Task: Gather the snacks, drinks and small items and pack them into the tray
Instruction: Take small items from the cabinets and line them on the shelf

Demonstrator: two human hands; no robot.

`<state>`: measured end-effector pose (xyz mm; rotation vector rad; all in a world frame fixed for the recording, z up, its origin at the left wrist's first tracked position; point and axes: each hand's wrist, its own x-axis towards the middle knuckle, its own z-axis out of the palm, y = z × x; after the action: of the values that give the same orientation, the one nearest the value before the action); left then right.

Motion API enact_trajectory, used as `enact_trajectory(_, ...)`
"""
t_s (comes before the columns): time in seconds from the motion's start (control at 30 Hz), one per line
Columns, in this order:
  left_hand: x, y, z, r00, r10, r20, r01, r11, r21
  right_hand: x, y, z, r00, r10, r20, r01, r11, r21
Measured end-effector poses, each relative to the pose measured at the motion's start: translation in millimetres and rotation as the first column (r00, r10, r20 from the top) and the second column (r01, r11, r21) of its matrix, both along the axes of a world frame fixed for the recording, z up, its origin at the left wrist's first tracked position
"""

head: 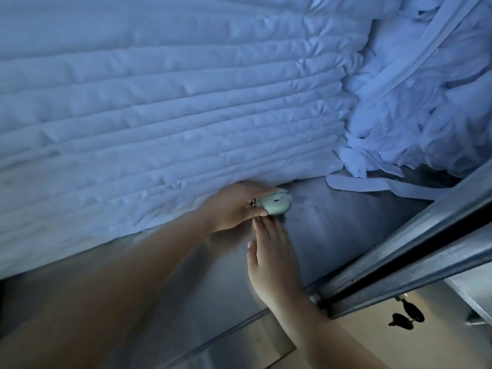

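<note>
The left hand is gripping a small pale green case, thumb and fingers curled round it, right at the near edge of the quilted duvet where the grey mattress is showing. The right hand is lying just beneath, fingers straight and holding nothing, its fingertips touching the left thumb directly under the case.
</note>
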<state>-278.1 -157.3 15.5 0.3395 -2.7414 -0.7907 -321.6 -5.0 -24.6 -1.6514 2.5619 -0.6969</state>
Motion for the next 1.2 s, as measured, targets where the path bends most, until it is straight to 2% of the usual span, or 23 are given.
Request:
enact_trajectory(0.17,49,9,-4,0.986,0.158,-0.052,-0.160,0.987,-0.034,-2,0,-1,0.999,0.038,0.016,-0.039,0.997,0.071)
enact_trajectory(0.37,115,22,-10,0.908,0.418,-0.004,-0.414,0.901,0.128,1,-1,-3,0.992,0.126,0.004,-0.126,0.984,0.129)
enact_trajectory(0.47,147,33,-13,0.857,0.514,0.040,-0.514,0.846,0.143,4,-5,1,0.990,0.133,0.050,-0.140,0.979,0.147)
enact_trajectory(0.63,185,58,-15,0.820,0.572,0.019,-0.572,0.819,0.046,18,-20,8,0.947,0.293,0.130,-0.308,0.943,0.127)
enact_trajectory(0.77,212,77,-23,0.715,0.698,0.042,-0.698,0.716,-0.022,27,-34,12,0.895,0.417,0.157,-0.434,0.895,0.103)
enact_trajectory(0.93,235,97,-37,0.563,0.824,0.060,-0.810,0.565,-0.157,30,-49,16,0.875,0.447,0.185,-0.468,0.879,0.089)
enact_trajectory(1.0,233,99,-37,0.543,0.838,0.046,-0.822,0.542,-0.175,31,-52,17,0.872,0.457,0.175,-0.473,0.879,0.060)
enact_trajectory(1.2,231,101,-38,0.521,0.852,0.060,-0.833,0.522,-0.181,30,-46,17,0.822,0.490,0.290,-0.485,0.870,-0.095)
